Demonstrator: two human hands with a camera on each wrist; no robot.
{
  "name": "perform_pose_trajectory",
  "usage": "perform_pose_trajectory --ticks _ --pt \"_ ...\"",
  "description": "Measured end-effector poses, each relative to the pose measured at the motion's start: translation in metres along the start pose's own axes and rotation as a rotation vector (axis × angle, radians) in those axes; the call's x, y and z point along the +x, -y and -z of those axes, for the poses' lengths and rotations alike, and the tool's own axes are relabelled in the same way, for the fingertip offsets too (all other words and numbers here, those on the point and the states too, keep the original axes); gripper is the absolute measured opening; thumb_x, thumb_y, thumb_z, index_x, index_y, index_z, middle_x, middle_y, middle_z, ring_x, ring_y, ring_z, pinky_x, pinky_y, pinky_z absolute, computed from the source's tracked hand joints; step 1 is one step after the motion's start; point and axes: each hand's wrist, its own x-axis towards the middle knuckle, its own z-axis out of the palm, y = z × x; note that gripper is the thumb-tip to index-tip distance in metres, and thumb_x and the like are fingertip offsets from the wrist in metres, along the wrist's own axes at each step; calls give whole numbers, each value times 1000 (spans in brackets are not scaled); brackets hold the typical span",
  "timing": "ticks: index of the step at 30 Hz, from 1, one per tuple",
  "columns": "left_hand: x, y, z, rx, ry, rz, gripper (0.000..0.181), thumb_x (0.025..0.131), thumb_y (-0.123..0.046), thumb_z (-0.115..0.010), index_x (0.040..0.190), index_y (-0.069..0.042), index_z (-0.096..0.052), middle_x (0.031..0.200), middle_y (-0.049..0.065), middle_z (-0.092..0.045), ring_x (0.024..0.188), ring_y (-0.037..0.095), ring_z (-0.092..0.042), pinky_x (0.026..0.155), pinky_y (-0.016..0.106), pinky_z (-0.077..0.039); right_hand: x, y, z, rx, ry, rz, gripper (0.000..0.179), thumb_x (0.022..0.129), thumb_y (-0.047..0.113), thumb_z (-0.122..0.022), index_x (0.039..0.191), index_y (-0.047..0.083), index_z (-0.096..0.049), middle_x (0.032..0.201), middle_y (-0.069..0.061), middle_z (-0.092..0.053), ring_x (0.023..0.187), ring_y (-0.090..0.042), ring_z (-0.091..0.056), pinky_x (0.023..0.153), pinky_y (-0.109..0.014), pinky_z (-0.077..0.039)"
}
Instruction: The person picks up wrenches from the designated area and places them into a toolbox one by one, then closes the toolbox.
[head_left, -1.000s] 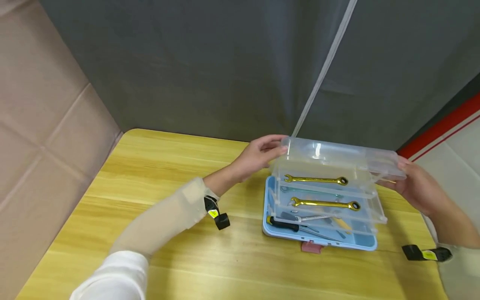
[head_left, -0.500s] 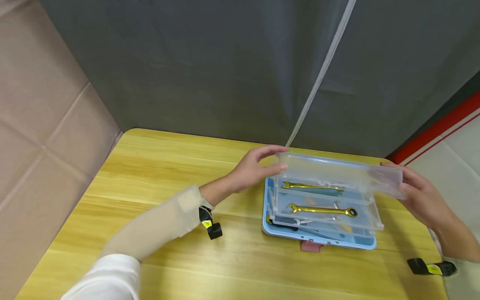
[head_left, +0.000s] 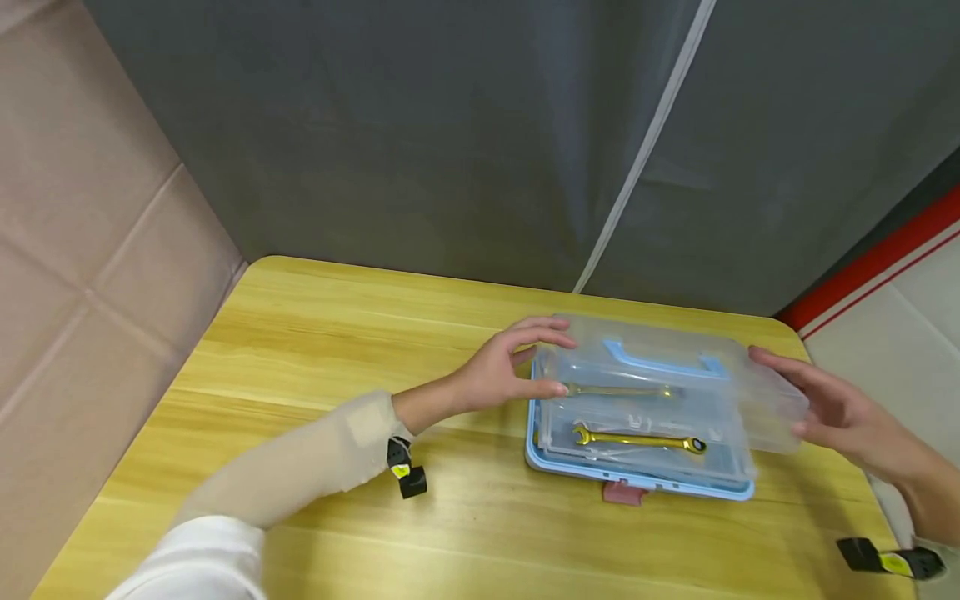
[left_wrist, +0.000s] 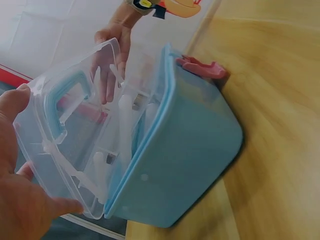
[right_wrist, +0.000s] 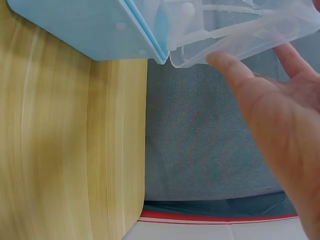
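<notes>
A toolbox with a light blue base (head_left: 637,486) and a clear plastic lid (head_left: 660,332) stands at the right of the table, its lid partly raised. My left hand (head_left: 498,367) holds the lid's left end, thumb on the near edge and fingers on the far one. At the lid's right end, my right hand (head_left: 847,417) holds it likewise, as the right wrist view also shows. Beneath the lid are clear trays with a gold wrench (head_left: 641,440) and a second gold wrench (head_left: 618,391), seen dimly. Tools lower down are mostly hidden.
A pink latch (head_left: 623,493) hangs open at the front of the base. The lid carries a blue handle (head_left: 663,367). Behind the wooden table (head_left: 337,333) hangs a dark grey curtain (head_left: 412,150). Pale padded panels (head_left: 97,250) stand at the left.
Both hands have brought the lid lower and toward me. The stacked trays have folded down into the base, and the lid's blue handle has come into sight.
</notes>
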Motion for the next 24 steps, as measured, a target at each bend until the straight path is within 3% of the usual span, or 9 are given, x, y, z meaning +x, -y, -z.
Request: perform_pose_trajectory --ticks 9,15,24 --pt "-10 4 -3 31 41 -25 49 82 -2 -85 128 -4 -67 155 4 -42 149 14 -28 120 32 -29 -2 10 -11 -113 53 -79 84 84 -32 -53 156 -10 -17 169 -1 -13 144 1 -25 101 -10 -40" --pt "-17 6 -6 158 53 -77 49 77 -9 -90 122 -8 -71 153 2 -45 150 16 -26 120 40 -29 -3 16 -20 -288 62 -114 90 80 -25 -67 157 -6 -23 170 0 -7 146 10 -14 97 -7 -39" --pt "-27 13 -10 267 65 -157 47 74 -12 -92 117 -10 -73 152 6 -47 152 25 -23 121 48 -24 -7 20 -35 -460 48 -178 99 76 -14 -79 159 4 -28 171 3 0 138 16 -20 90 -6 -42"
